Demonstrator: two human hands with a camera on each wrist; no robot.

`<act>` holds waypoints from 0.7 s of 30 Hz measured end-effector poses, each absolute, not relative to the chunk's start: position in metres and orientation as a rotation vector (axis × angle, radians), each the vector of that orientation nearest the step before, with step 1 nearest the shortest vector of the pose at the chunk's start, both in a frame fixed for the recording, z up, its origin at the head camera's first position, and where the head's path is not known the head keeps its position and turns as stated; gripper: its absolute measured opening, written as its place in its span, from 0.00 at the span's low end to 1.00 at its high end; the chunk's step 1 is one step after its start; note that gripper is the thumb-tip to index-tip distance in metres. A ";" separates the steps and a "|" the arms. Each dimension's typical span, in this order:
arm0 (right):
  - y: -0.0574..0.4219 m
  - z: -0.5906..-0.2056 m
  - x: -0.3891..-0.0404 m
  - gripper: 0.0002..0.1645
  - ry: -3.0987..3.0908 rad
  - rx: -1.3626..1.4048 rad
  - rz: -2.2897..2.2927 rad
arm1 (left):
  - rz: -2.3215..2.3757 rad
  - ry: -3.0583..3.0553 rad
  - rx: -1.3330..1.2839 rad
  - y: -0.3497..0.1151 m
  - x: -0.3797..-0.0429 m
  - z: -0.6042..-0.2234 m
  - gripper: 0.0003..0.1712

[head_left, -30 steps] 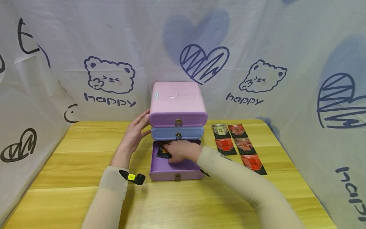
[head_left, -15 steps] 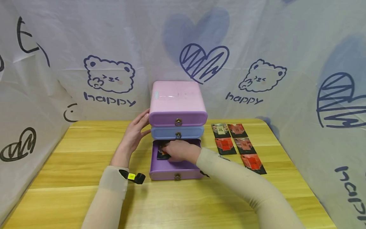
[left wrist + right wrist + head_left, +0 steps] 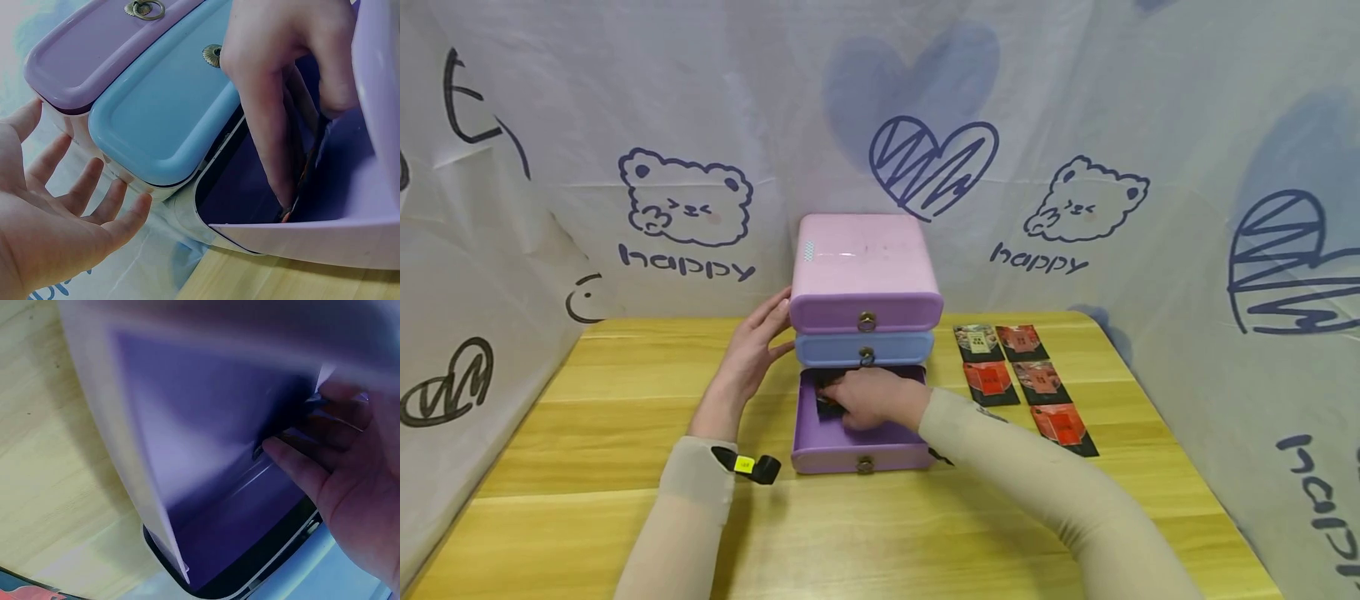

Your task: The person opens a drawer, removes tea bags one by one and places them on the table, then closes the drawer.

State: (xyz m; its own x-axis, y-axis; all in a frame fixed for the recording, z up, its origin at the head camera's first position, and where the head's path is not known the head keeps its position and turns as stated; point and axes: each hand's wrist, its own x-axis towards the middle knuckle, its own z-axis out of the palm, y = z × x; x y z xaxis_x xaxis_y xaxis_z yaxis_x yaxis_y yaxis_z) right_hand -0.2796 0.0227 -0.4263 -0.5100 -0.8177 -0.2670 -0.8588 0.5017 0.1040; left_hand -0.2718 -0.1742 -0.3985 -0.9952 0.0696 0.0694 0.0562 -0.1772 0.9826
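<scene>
A small pink drawer cabinet (image 3: pixel 865 258) stands on the table with its purple bottom drawer (image 3: pixel 827 461) pulled out. Inside that drawer, my right hand (image 3: pixel 876 396) pinches a small dark flat packet (image 3: pixel 828 408) between thumb and fingers. From the left wrist view the packet (image 3: pixel 306 172) is seen edge-on, tilted up, partly covered by the fingers. My left hand (image 3: pixel 748 354) rests at the cabinet's left side, fingers spread and fairly straight, fingertips right at the casing. Above the open drawer, the blue drawer (image 3: pixel 827 350) and purple top drawer (image 3: pixel 827 313) are closed.
Several red-and-black packets (image 3: pixel 992 381) lie in two columns on the wooden table (image 3: pixel 625 500), right of the cabinet. A white printed cloth (image 3: pixel 820 108) hangs close behind and along both sides. Metal ring pulls (image 3: pixel 867 320) stick out from the drawer fronts.
The packet in the drawer has turned and shifted slightly in the right hand, its orange part now hidden from the head view. My left hand stays in place.
</scene>
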 end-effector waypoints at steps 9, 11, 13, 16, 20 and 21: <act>0.028 -0.424 -0.279 0.28 2.572 -1.431 0.284 | 2.390 2.010 0.144 -0.175 -0.272 -0.400 0.30; 0.030 -0.423 -0.279 0.27 2.572 -1.450 0.277 | 2.393 2.006 0.146 -0.174 -0.272 -0.400 0.30; 0.032 -0.421 -0.278 0.26 2.577 -1.473 0.270 | 2.395 2.006 0.148 -0.174 -0.272 -0.400 0.30; 0.034 -0.419 -0.277 0.26 2.587 -1.501 0.251 | 2.399 2.007 0.152 -0.174 -0.272 -0.399 0.31; 0.037 -0.418 -0.276 0.25 2.605 -1.512 0.216 | 2.403 2.006 0.157 -0.173 -0.271 -0.399 0.31; 0.038 -0.418 -0.276 0.25 2.611 -1.514 0.202 | 2.404 2.006 0.157 -0.173 -0.271 -0.398 0.31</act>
